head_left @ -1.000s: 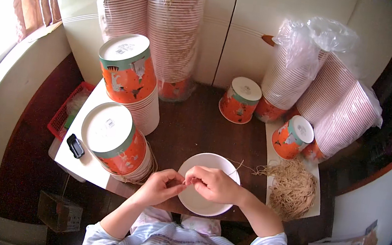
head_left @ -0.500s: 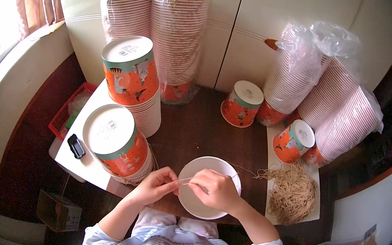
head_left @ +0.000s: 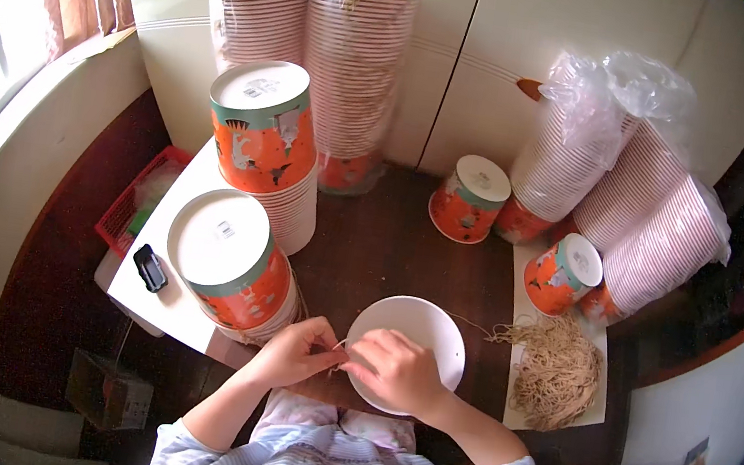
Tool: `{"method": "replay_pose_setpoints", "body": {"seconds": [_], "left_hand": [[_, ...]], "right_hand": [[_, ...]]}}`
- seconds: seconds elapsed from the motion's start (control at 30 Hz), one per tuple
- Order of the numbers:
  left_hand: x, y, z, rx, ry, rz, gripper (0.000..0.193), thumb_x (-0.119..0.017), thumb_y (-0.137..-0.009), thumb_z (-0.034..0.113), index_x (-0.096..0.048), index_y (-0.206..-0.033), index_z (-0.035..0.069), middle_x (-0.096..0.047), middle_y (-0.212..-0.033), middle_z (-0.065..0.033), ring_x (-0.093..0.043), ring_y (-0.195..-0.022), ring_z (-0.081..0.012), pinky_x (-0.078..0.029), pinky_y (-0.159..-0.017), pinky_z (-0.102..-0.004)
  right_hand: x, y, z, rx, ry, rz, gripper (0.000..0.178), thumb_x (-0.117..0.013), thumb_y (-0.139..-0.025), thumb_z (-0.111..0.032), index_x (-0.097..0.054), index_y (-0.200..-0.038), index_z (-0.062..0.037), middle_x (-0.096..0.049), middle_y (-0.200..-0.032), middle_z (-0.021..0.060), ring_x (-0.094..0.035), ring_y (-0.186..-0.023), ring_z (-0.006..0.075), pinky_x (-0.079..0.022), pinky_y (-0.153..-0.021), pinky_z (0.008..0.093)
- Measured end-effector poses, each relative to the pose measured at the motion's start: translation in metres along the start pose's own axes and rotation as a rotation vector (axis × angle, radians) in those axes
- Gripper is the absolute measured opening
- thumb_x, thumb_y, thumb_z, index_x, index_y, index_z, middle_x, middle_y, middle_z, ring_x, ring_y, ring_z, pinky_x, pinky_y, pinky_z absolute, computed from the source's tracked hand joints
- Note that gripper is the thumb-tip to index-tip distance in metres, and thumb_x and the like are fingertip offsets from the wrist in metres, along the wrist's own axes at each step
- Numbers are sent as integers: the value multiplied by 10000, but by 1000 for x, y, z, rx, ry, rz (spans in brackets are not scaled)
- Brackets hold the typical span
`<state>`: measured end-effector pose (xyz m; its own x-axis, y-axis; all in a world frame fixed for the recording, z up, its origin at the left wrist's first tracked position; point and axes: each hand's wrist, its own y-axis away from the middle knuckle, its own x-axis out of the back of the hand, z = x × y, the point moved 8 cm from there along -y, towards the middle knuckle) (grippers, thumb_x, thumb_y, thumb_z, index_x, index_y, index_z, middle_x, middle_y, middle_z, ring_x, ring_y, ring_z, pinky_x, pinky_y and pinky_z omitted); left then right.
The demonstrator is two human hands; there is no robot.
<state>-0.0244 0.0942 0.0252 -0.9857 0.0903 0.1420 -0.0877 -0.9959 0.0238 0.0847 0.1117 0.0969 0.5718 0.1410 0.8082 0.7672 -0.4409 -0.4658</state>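
Note:
My left hand [head_left: 294, 353] and my right hand [head_left: 397, 371] meet at the left rim of a white paper bucket [head_left: 431, 326], which stands mouth up at the table's near edge. Both hands are closed, pinching a thin beige cord [head_left: 340, 346] between their fingertips. A small dark hole shows in the bucket's wall. Part of the rim and the exact finger grip are hidden behind my right hand. To the right, a tangled heap of beige cords [head_left: 558, 378] lies on a white sheet [head_left: 515, 413], with one loose strand reaching toward the bucket.
Upside-down stacks of orange printed buckets [head_left: 227, 283] stand at left, beside a small black tray [head_left: 148, 268]. Single upturned buckets [head_left: 469, 200] and plastic-wrapped bucket stacks [head_left: 352, 77] stand farther back on the dark table [head_left: 369, 251]. A red basket [head_left: 119, 221] sits at far left.
My hands have drawn together, and my right hand has come lower over the bucket's left rim. Less cord shows between the fingers. The whole view has shifted slightly.

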Motion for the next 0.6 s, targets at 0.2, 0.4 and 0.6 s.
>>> {"method": "replay_pose_setpoints", "body": {"seconds": [0.2, 0.4, 0.6], "left_hand": [[-4, -1, 12, -86, 9, 17, 153, -568, -820, 92, -453, -847, -4, -559, -760, -45, -567, -744, -102, -457, -618, -222], [-4, -1, 1, -36, 326, 52, 193, -546, -838, 135, -434, -901, -9, -552, -817, -53, -551, -841, -100, -443, -672, -218], [17, 21, 22, -279, -448, 459, 195, -641, -729, 103, -520, -841, -2, -553, -753, -93, -567, -704, -197, -442, -604, -284]], "right_hand": [[-3, -4, 8, -33, -4, 34, 71, -624, -664, -141, -592, -708, -95, -552, -726, 3, -560, -673, 175, -468, -539, 309], [-6, -2, 5, -7, 83, 55, 121, -662, -657, -151, -568, -617, -87, -545, -668, -3, -540, -608, 171, -451, -500, 305], [-9, 0, 23, -139, -115, 42, 87, -670, -663, -141, -603, -642, -89, -560, -675, 23, -564, -620, 201, -449, -517, 312]]}}
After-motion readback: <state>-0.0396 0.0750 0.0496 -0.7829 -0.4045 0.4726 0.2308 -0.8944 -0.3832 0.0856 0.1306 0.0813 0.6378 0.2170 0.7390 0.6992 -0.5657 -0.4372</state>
